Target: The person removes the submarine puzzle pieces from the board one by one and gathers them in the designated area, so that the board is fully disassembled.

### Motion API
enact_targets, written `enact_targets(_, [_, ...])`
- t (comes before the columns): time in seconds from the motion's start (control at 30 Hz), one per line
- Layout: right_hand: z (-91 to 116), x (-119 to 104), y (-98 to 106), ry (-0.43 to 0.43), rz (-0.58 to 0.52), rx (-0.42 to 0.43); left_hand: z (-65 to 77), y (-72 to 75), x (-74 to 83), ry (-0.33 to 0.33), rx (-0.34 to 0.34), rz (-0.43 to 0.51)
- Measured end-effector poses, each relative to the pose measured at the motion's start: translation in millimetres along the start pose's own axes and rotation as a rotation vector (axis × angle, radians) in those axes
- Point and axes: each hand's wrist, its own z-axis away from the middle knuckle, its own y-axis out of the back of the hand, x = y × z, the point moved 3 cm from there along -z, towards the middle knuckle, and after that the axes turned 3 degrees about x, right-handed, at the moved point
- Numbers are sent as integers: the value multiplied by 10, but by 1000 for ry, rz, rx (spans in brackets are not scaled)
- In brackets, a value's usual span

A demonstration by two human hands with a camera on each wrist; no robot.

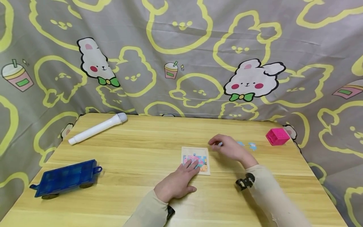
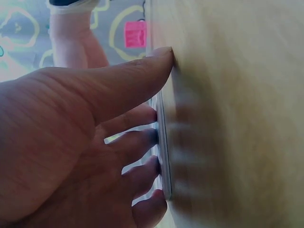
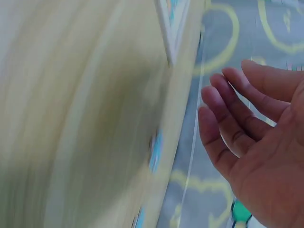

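Observation:
A small square jigsaw puzzle (image 1: 195, 155) in a pale frame lies on the table, partly filled with pink, blue and orange pieces. My left hand (image 1: 181, 179) rests on its lower left part with the fingers spread, covering some of the picture. In the left wrist view, the fingertips (image 2: 151, 164) press on the thin board. My right hand (image 1: 229, 148) hovers beyond the board's right side; its fingers are loosely bent and hold nothing in the right wrist view. Light blue puzzle pieces (image 1: 252, 146) lie just right of that hand, and a bluish bit shows by its thumb.
A white toy microphone (image 1: 97, 128) lies at the back left. Nearer on the left stands a blue wheeled toy cart (image 1: 68, 177). A pink block (image 1: 277, 136) sits near the right edge of the wooden table (image 1: 136, 138). A patterned curtain (image 1: 195, 37) hangs behind.

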Motion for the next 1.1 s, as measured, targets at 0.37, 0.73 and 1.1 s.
enact_targets(0.37, [-222,-476,-458,92,26,-168,-6,0,26,-4,-8,-90])
enact_targets(0.73, [-296,-435,-624,6,-5,-217,-5,9,45,-24,3,-165])
enact_targets(1.1, [-296,-378,-677,-26,-23,-216,14,-1,104,-21,-18,-247])
